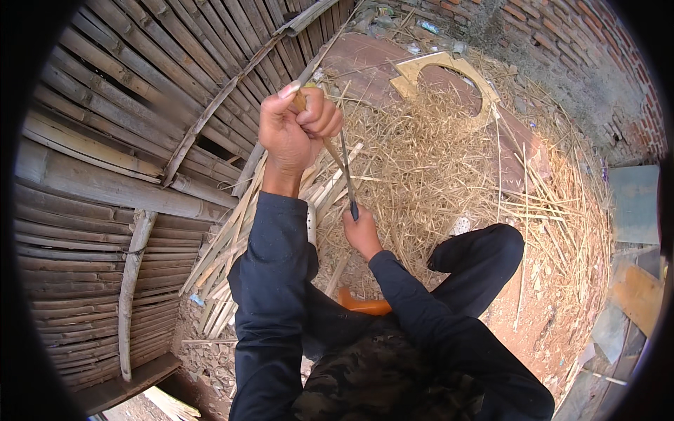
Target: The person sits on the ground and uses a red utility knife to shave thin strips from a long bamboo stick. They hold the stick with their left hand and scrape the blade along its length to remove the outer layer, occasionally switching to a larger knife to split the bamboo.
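Observation:
My left hand (298, 130), raised at the upper middle, is closed in a fist around a thin bamboo strip (333, 149). The strip's upper end pokes out by the thumb, and its lower part slants down toward my right hand. Lower and closer to my body, my right hand (363, 233) grips the dark handle of a knife (347, 172). Its narrow blade points up and away, alongside the strip. Blade and strip appear to cross or touch between the hands; the exact contact is too small to tell.
Bamboo shavings (435, 161) cover the ground ahead. Split bamboo strips (232, 259) lie along the slatted bamboo wall (91, 168) on the left. A yellowish board with a round cut-out (407, 85) rests near the brick wall (554, 42). Something orange (365, 306) shows beneath me.

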{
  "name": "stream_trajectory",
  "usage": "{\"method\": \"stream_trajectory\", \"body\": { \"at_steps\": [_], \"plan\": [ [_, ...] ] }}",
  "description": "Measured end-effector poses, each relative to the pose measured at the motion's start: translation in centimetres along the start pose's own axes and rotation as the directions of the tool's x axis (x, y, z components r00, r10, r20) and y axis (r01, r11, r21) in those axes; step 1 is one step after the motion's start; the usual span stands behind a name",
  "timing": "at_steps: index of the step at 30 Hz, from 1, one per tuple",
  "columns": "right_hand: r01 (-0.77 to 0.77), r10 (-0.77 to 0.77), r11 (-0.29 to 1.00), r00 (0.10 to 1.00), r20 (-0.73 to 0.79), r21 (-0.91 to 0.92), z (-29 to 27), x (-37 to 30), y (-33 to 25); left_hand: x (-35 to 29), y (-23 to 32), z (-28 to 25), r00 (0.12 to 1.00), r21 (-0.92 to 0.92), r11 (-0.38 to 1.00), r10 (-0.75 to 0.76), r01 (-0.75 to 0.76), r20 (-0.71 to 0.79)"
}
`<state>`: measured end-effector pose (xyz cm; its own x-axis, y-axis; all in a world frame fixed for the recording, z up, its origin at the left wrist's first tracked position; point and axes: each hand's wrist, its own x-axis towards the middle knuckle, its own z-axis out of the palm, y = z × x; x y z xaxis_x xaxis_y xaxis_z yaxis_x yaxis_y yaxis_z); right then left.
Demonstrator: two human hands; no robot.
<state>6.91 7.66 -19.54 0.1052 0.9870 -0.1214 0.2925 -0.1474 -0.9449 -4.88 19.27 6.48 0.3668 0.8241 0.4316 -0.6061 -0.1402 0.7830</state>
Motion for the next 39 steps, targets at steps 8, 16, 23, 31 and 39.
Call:
{"method": "stream_trajectory", "body": {
  "at_steps": [8, 16, 23, 31, 39],
  "plan": [
    [0.015, -0.017, 0.991, 1.000, 0.014, 0.131, -4.4, -2.7, -5.7, 1.0, -1.4, 1.2, 0.994, -0.077, 0.996, -0.034, 0.042, 0.109],
    [-0.442, 0.463, 0.875, 0.883, 0.073, -0.199, -0.4, -2.2, 16.2, 1.6, -2.1, 2.2, 0.996, -0.032, 0.999, -0.032, 0.035, 0.085],
    [-0.122, 0.122, 0.992, 0.992, -0.037, 0.013, -1.3, -4.7, 4.8, 1.5, -2.0, 1.5, 0.997, -0.032, 0.999, -0.030, 0.032, 0.069],
    [-0.652, 0.651, 0.756, 0.737, 0.182, -0.064, 0.6, -2.8, 16.6, 1.4, -1.5, 0.8, 1.000, -0.072, 0.997, -0.017, 0.018, 0.008],
    [-0.641, 0.547, 0.551, 0.761, 0.349, 0.534, -2.2, -5.4, 2.1, 1.4, -1.8, 1.2, 0.879, 0.024, 0.962, 0.260, -0.273, -0.399]
  ]
}}
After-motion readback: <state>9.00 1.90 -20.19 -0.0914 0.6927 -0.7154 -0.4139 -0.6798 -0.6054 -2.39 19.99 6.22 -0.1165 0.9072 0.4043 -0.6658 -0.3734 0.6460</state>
